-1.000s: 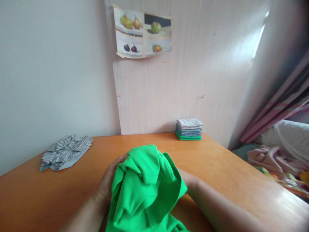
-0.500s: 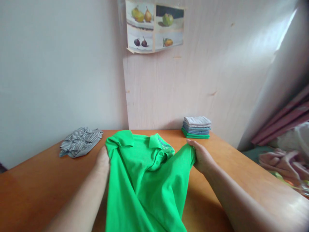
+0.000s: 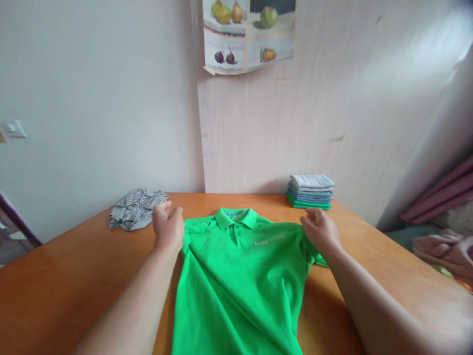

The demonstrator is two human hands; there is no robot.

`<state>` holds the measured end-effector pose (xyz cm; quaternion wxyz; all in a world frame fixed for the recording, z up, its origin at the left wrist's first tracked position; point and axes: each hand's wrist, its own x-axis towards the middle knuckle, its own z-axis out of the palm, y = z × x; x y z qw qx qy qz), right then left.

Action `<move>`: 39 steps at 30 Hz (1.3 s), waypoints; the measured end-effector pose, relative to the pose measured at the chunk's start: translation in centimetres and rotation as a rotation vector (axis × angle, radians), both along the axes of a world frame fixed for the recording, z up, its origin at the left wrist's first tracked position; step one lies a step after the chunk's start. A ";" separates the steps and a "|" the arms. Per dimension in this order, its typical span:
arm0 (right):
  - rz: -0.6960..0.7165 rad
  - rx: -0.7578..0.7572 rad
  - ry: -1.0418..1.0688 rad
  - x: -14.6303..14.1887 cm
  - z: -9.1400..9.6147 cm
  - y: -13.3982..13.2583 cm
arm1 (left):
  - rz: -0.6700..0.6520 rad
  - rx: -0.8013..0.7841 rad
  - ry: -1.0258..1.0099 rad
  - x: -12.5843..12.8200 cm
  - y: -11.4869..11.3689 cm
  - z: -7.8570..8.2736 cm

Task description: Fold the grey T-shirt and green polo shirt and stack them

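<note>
A bright green polo shirt is stretched between my two hands, its collar at the far end and small white lettering on the chest. My left hand is closed at the shirt's left shoulder, the thumb and a finger bent. On the other side my right hand is curled shut on the right shoulder, with the green sleeve hanging below it. The fingertips of both hands are partly hidden. The shirt's lower part runs out of the bottom of the view.
A crumpled striped garment lies at the back left of the wooden table. Folded clothes are stacked in a pile at the back right. Beyond the right edge is pinkish fabric. A wall stands behind the table.
The shirt has been spread out: its front now faces up and the collar points away, where it was bunched and twisted before. Both hands still hold the shoulders. The view has shifted slightly left.
</note>
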<state>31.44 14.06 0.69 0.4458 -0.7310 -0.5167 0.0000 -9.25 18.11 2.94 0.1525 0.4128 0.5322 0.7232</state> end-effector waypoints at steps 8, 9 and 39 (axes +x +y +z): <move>0.600 0.025 -0.035 -6.4 -0.1 -2.2 | -0.586 -0.282 0.548 7.2 -3.1 -2.5; 0.660 0.001 -0.017 -7.1 -0.3 -2.3 | -0.606 -0.323 0.595 7.6 -3.2 -3.0; 0.910 -0.365 0.285 -12.2 -2.4 -3.7 | -0.930 -0.512 0.655 9.5 -6.0 -2.6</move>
